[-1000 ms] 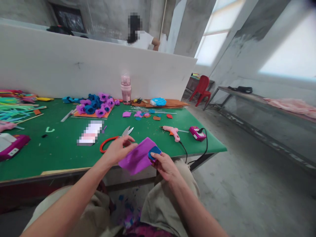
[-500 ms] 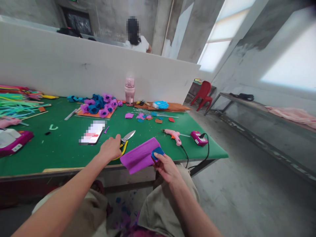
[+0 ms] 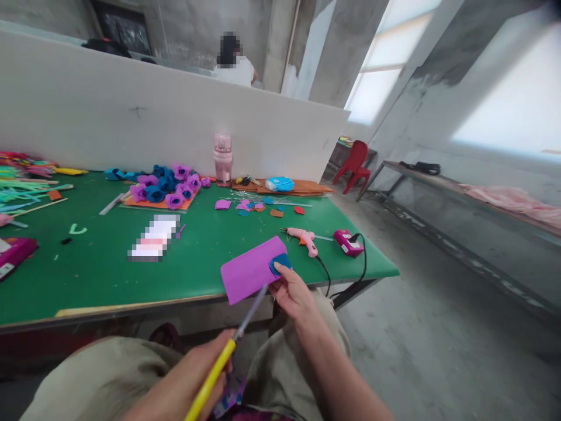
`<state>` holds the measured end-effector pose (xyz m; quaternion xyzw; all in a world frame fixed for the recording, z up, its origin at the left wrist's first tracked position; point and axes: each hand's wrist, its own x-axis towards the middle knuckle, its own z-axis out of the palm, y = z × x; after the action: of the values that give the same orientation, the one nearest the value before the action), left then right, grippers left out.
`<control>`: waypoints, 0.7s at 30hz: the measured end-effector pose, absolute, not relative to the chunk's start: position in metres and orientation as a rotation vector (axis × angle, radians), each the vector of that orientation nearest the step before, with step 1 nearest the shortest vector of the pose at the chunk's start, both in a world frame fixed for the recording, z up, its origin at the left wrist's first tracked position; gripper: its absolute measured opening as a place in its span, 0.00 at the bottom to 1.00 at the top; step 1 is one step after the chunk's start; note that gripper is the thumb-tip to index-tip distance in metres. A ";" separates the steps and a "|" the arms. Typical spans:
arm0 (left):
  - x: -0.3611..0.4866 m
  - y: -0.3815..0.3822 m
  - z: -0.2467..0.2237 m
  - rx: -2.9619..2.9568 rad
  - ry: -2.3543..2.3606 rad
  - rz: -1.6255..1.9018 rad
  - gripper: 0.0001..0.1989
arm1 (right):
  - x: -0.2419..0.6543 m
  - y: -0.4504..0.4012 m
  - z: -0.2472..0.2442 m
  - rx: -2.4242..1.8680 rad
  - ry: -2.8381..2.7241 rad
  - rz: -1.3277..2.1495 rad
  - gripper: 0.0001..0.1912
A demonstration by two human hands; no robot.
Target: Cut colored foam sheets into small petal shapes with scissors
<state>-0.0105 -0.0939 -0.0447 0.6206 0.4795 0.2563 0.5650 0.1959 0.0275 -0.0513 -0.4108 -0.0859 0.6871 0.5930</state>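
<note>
My left hand (image 3: 214, 359) is closed around yellow-handled scissors (image 3: 252, 313), held low in front of the table edge with the blades pointing up and away. The blade tip lies near the lower edge of a purple sheet (image 3: 249, 269); whether they touch, I cannot tell. My right hand (image 3: 293, 292) pinches the sheet's right end, with a small dark blue piece (image 3: 280, 264) laid against it under the thumb. The fingers behind the sheet are partly hidden. Paper or thin felt could be the sheet's material.
On the green table (image 3: 109, 278) lie a phone (image 3: 154, 237), blue and purple flowers (image 3: 164, 186), a pink glue gun (image 3: 303, 238), a magenta box (image 3: 348, 242) with a cord, and small cut pieces (image 3: 249, 205). A pink bottle (image 3: 223, 159) stands by the white partition (image 3: 175, 117). Beyond it is a person (image 3: 234, 67).
My left hand has picked the scissors up off the table and brought them down toward me, blades toward the purple sheet. The right hand keeps its hold. The view has shifted slightly.
</note>
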 end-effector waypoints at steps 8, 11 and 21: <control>0.008 -0.086 -0.065 1.793 1.418 0.200 0.18 | 0.189 0.018 -0.032 -0.919 -0.204 1.530 0.14; 0.012 -0.081 -0.064 1.829 1.448 0.197 0.19 | 0.189 0.012 -0.030 -0.926 -0.157 1.563 0.14; 0.000 -0.091 -0.067 1.900 1.466 0.181 0.26 | 0.190 -0.006 -0.028 -1.025 -0.005 1.687 0.12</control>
<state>0.0000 -0.0914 -0.0666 0.7368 0.5684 0.0702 0.3594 0.1899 -0.0058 -0.0276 -0.4334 -0.0022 0.7131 0.5511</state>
